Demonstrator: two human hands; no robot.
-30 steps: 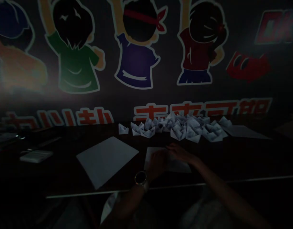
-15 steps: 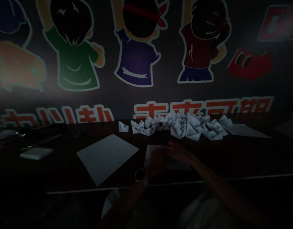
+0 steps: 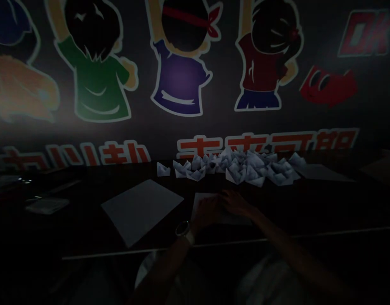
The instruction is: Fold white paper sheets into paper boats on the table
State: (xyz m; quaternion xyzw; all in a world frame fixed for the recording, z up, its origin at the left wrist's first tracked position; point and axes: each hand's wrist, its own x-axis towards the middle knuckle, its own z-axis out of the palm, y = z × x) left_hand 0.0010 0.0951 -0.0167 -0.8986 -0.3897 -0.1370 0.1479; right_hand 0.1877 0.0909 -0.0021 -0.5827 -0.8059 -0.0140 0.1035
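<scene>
The picture is very dark. A white sheet of paper (image 3: 239, 219) lies near the table's front edge under both my hands. My left hand (image 3: 209, 209), with a round watch (image 3: 182, 228) at its wrist, rests on the left part of the sheet, fingers stretched forward. Close to its fingertips, my right hand (image 3: 235, 202) lies over the sheet's far edge with its fingers spread and bent a little. Fine finger detail is lost in the shadow. Left of these stands no fold: a second white sheet (image 3: 142, 212) lies flat on the table.
Behind my hands sits a heap of folded paper boats (image 3: 246, 165), with one boat (image 3: 163, 169) at its left end. Another sheet (image 3: 327, 173) lies to the right of the heap. A pale flat case (image 3: 48, 206) is at the left. A painted wall (image 3: 144, 84) rises behind the table (image 3: 309, 212).
My left hand has flattened and stretched out on the sheet, its wrist shifting slightly left. My right hand has spread slightly near the far edge. The view has moved a little.
</scene>
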